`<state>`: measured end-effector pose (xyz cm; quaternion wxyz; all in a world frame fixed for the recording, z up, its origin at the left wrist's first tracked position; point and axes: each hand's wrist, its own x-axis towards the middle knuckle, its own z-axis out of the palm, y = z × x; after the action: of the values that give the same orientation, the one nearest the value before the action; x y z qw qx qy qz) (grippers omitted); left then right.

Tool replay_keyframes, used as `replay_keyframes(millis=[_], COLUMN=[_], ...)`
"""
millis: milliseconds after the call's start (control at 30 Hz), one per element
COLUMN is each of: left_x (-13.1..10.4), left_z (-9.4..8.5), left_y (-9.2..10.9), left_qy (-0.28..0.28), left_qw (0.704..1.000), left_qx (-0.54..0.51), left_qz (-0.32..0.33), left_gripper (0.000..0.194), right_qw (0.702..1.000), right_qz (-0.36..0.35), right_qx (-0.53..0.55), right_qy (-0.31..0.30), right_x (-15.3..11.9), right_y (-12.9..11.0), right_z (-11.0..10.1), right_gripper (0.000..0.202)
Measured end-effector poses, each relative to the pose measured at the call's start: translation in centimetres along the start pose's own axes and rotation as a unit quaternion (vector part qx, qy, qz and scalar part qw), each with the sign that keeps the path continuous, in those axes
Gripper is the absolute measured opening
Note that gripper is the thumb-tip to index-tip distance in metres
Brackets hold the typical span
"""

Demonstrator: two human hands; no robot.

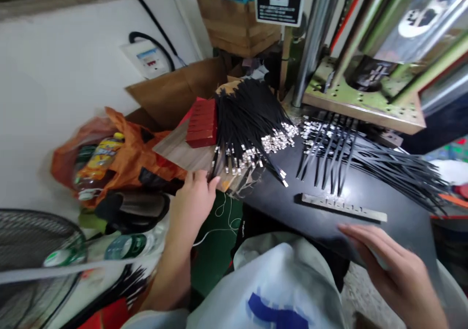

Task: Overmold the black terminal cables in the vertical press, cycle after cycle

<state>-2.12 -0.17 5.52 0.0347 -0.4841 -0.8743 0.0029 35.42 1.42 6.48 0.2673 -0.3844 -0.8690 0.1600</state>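
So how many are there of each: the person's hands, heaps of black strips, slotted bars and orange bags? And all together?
Hands: 2 (left hand, right hand)
Heaps of black strips: 2 (left heap, right heap)
Slotted bar: 1
Orange bag: 1
Total: 6

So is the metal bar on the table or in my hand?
On the table: the metal bar lies there, apart from the right hand.

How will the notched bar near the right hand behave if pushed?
The notched bar looks straight and rigid, so it probably won't bend. It may slide, as the table looks smooth and shiny. Its flat sides suggest little rolling.
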Motion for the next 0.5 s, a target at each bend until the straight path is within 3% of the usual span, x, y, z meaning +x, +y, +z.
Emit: replay_keyframes(millis=[133,233,300,333,400,467,500], left_x=[0.0,-0.7,-1.4,-1.8,-2.6,-3.3,-3.6], left_z=[-0.5,-0.6,-0.7,-0.7,-0.9,-1.4,-1.6], left_y=[0.2,0.3,0.2,0.1,-0.1,-0.6,-0.8], left_qy=[-0.005,-0.018,-0.047,-0.066,-0.101,-0.114,-0.104], left_qw=[1.0,0.999,0.983,0.955,0.851,0.743,0.716], left_qx=[0.011,-0.03,-0.177,-0.289,-0.516,-0.659,-0.69], left_qz=[0.017,0.017,0.013,0.006,-0.019,-0.027,-0.013], left_gripper=[0.027,0.019,0.014,0.015,0.024,0.031,0.031], right_qw=[0.988,0.981,0.978,0.977,0.977,0.975,0.973], right_qz=[-0.133,-0.068,-0.018,-0.005,0.007,0.008,0.018], right_qx=[-0.031,-0.131,-0.138,-0.124,-0.087,-0.054,-0.003], right_qy=[-0.072,-0.124,-0.154,-0.171,-0.195,-0.216,-0.23], right_x=[9.5,14.6,16.6,17.2,17.9,18.0,17.9], right_y=[-2.8,-2.9,-2.6,-2.5,-2.1,-1.6,-1.3], right_z=[3.6,7.3,9.2,9.8,10.1,9.2,8.4], right_gripper=[0.028,0.027,0.025,0.02,0.01,0.01,0.011])
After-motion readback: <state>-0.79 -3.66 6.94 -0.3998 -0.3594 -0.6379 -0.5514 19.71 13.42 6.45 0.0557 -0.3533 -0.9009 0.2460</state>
